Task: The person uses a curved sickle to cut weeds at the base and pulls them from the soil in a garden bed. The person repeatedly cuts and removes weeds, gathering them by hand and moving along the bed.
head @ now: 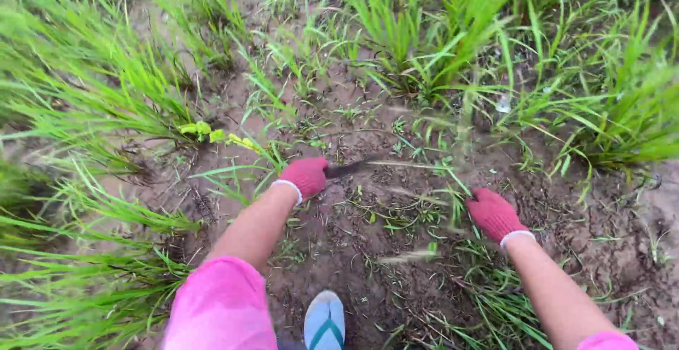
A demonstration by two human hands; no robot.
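The left hand (305, 175), in a red knit glove, has its fingers clamped on the handle of a dark blade (348, 169), probably a small sickle, held low and flat over the bare soil (368, 208) between the grass clumps. The right hand (493, 213), also gloved, grips a tuft of weeds (458, 180), holding the stems taut near the blade. A flip-flop (325, 319) stands behind.
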